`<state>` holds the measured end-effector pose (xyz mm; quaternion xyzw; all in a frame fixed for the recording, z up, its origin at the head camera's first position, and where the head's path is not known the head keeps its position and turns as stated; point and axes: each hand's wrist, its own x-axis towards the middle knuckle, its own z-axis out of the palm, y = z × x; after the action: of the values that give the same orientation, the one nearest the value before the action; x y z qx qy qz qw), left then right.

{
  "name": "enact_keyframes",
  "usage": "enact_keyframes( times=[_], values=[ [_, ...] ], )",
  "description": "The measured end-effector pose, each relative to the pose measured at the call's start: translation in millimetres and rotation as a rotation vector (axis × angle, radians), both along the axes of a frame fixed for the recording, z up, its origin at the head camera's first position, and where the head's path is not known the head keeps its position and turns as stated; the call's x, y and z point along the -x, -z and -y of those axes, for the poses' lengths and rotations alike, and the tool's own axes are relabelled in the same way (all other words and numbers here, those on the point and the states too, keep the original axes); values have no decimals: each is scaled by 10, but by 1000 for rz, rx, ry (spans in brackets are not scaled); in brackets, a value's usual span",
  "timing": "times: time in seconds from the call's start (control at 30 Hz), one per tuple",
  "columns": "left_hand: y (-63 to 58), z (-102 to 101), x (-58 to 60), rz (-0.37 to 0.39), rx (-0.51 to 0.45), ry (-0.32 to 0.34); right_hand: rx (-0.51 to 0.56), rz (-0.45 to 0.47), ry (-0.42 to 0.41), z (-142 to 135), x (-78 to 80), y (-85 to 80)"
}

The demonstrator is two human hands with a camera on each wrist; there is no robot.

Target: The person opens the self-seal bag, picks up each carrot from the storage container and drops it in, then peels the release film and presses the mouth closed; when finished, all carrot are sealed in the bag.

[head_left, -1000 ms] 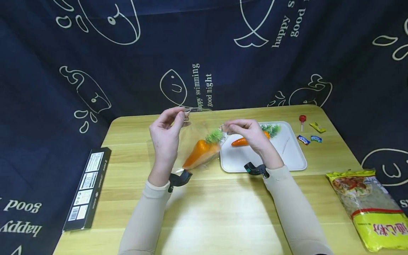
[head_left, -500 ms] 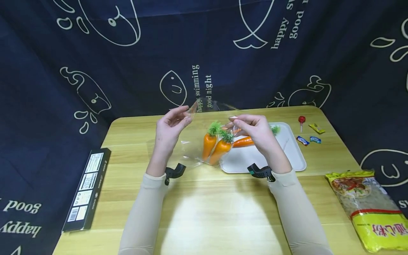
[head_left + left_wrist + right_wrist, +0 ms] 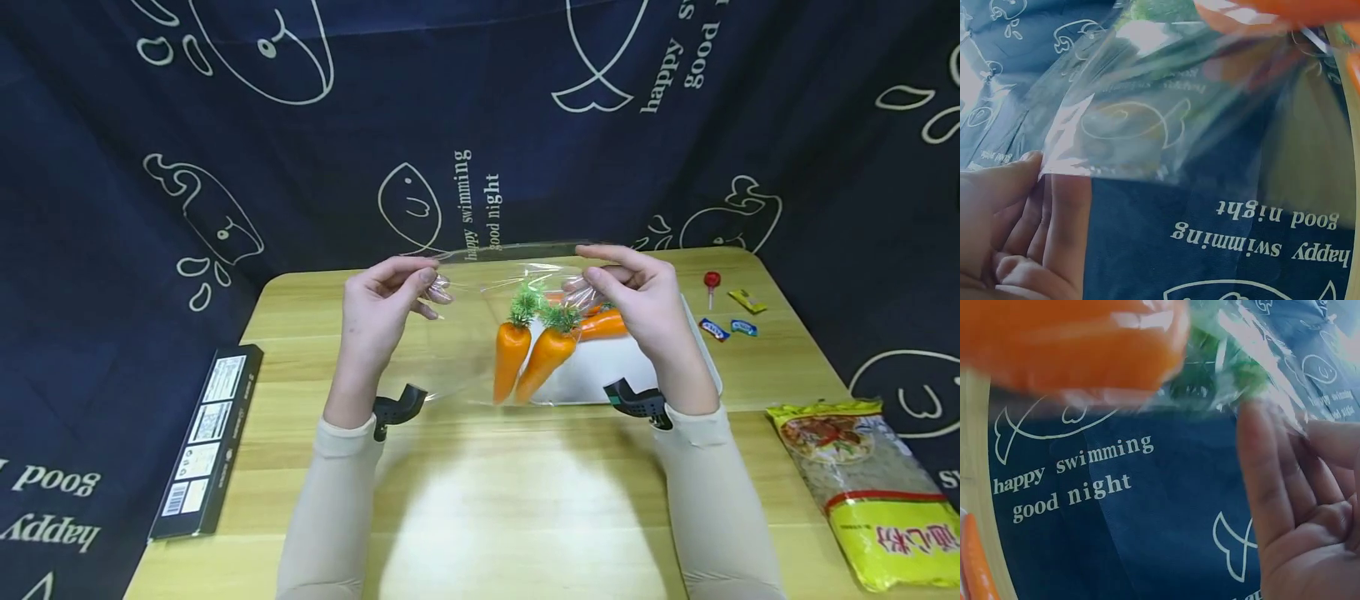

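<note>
A clear plastic bag [image 3: 465, 350] is stretched between my two hands, its mouth at the top. Inside it, toward the right side, hang two orange carrots with green tops, a left carrot [image 3: 512, 358] and a right carrot [image 3: 547, 362]. My left hand [image 3: 382, 312] pinches the bag's upper left edge between thumb and fingers. At the upper right edge, my right hand [image 3: 641, 304] pinches the plastic the same way. In the left wrist view the film [image 3: 1122, 125] runs taut from the left thumb. A third carrot [image 3: 602, 325] lies behind the bag, partly covered by my right hand.
The white tray [image 3: 622, 371] sits behind my right hand. A lollipop [image 3: 712, 283] and several wrapped candies [image 3: 747, 301] lie at the back right. A yellow noodle packet [image 3: 870, 500] is at the right edge, a long black box [image 3: 206, 442] on the left.
My hands have moved apart, the right one going right and up, spreading the bag wide. Both carrots inside have shifted right and now hang in front of the tray.
</note>
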<state>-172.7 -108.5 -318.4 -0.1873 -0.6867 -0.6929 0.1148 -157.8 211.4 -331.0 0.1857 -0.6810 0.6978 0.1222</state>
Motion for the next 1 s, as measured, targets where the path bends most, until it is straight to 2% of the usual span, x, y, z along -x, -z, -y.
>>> enact_keyframes(
  times=[0.07,0.2,0.3,0.37,0.53,0.6,0.7,0.8,0.9,1.0],
  values=[
    [1,5,-3,13,-2,23,37,-17,-24,-22,1,1],
    [29,13,13,42,-45,131,72,-37,-88,-82,3,32],
    [54,21,34,66,-85,210,34,-22,-99,-137,-5,58],
    [76,30,56,78,-92,225,-23,1,-94,-174,-9,69],
    [108,60,90,96,-37,180,-215,33,-108,-255,-16,62],
    [110,77,98,102,-37,173,-274,10,-121,-282,-30,43],
    [103,97,104,98,-86,188,-339,-57,-113,-273,-56,13],
    [100,92,109,75,-122,189,-294,-128,-93,-207,-57,0],
    [97,48,104,47,-91,133,-199,-155,-34,-118,-53,4],
    [95,0,89,16,-47,64,-172,-161,68,-56,-55,14]
  ],
)
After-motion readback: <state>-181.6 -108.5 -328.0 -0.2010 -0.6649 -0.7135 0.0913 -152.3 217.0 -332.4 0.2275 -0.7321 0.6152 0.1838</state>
